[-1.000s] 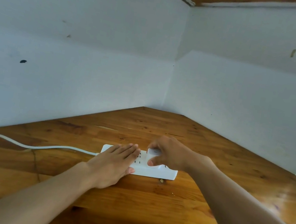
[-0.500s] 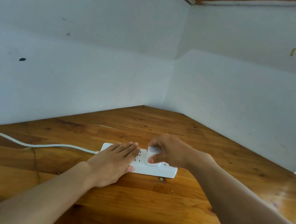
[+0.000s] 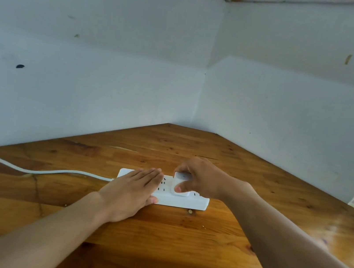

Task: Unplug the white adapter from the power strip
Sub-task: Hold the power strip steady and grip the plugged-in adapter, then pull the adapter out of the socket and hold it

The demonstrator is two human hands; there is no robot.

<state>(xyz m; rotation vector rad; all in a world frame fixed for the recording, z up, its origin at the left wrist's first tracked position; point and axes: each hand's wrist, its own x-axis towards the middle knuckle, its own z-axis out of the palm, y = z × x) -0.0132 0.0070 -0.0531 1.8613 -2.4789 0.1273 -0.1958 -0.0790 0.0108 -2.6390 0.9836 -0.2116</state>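
While the flat, open left hand is pinning the power strip, the right hand is gripping the white adapter, apparently not yet withdrawn.

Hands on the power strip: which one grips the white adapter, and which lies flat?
The right hand pinches the white adapter; the left hand lies flat, palm down, on the power strip at its cord end.

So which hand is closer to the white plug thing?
Right. The right hand grips the adapter; the left hand lies flat on the power strip, beside it.
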